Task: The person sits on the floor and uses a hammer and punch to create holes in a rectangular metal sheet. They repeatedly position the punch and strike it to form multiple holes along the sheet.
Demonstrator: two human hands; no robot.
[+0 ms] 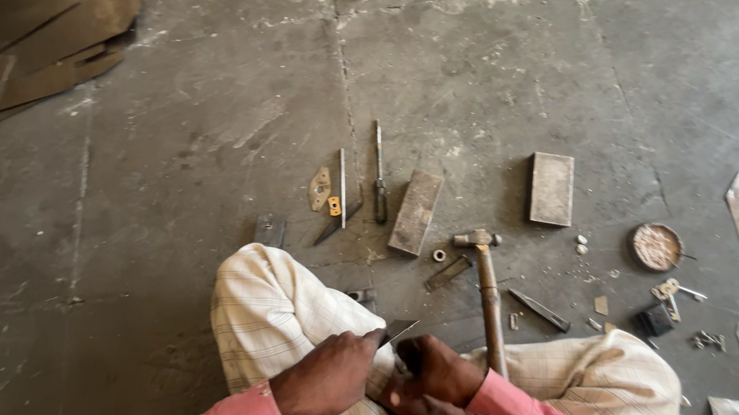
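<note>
Under me a grey concrete floor [213,127], stained and scuffed, cracks running from the far edge toward my knees, what look like dark rusty metal sheets [24,16] stacked far left, daylight falling soft and even, few hard shadows.

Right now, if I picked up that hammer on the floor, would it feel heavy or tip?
The hammer would probably feel head-heavy: its metal head looks chunky beside the thin handle. Grabbed at the handle's end, the head would likely dip. It lies flat on the concrete floor, so a push should slide it rather than roll it.
</note>
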